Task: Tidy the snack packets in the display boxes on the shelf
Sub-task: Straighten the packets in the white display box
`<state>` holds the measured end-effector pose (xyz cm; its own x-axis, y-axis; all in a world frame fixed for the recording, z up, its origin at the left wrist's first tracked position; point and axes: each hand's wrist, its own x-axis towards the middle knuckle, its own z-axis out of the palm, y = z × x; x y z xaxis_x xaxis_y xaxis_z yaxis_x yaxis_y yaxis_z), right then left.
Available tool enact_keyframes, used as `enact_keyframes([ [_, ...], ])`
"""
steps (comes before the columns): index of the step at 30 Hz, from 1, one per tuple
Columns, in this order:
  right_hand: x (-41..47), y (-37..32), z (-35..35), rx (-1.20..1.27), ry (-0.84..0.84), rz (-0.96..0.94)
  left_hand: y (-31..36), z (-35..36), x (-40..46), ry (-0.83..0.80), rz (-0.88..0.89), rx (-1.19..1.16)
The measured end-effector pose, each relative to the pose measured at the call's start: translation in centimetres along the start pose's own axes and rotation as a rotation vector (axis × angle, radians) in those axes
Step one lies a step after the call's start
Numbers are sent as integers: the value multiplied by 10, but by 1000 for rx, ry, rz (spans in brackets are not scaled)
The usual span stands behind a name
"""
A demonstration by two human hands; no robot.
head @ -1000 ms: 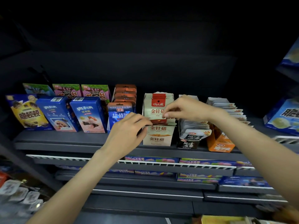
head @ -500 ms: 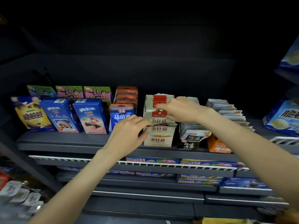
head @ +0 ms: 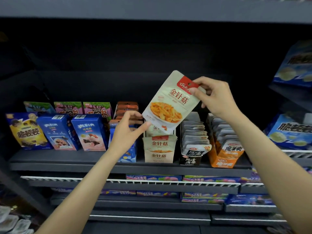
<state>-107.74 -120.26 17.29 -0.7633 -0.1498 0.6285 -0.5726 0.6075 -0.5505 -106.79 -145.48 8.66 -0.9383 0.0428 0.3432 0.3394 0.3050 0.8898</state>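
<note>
Two hands show, left [head: 125, 132] and right [head: 217, 98]. One cream packet [head: 170, 102] is held up in the air. Four display boxes stand in a row on the shelf [head: 84, 166]: blue [head: 128, 154], cream [head: 158, 152], black [head: 191, 157] and orange [head: 224, 157]. To their left stand three near cartons, one yellow [head: 27, 132] and two blue [head: 74, 132], with three more behind them [head: 69, 108]. The packets inside the boxes are too tightly stacked to count.

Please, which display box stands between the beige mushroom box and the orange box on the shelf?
In the head view, the black display box of grey seaweed packets stands between the beige mushroom box and the orange box.
</note>
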Motion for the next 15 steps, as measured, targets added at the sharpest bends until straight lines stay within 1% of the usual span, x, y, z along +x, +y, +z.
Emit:
enact_keyframes([
  [3, 0, 4, -5, 102, 29, 97, 10, 5, 7, 11, -58, -149],
  [7, 0, 11, -8, 245, -13, 221, 21, 10, 10, -18, -81, -256],
  [9, 0, 12, -10, 236, -30, 244, 24, 10, 10, 11, -49, -261],
  [10, 0, 14, -12, 156, -27, 214, 24, 10, 10, 41, -13, -249],
  [11, 0, 16, -15, 38, -20, 169, 24, 9, 9, 81, 47, -218],
  [12, 1, 17, -19, -68, -14, 131, 24, 7, 9, 128, 144, -157],
  [13, 1, 17, -23, -121, -20, 108, 23, 4, 8, 174, 286, -64],
  [14, 1, 17, -27, -94, -48, 105, 20, 1, 8, 207, 460, 44],
  [15, 1, 15, -30, 0, -94, 118, 18, -2, 7, 221, 638, 142],
])
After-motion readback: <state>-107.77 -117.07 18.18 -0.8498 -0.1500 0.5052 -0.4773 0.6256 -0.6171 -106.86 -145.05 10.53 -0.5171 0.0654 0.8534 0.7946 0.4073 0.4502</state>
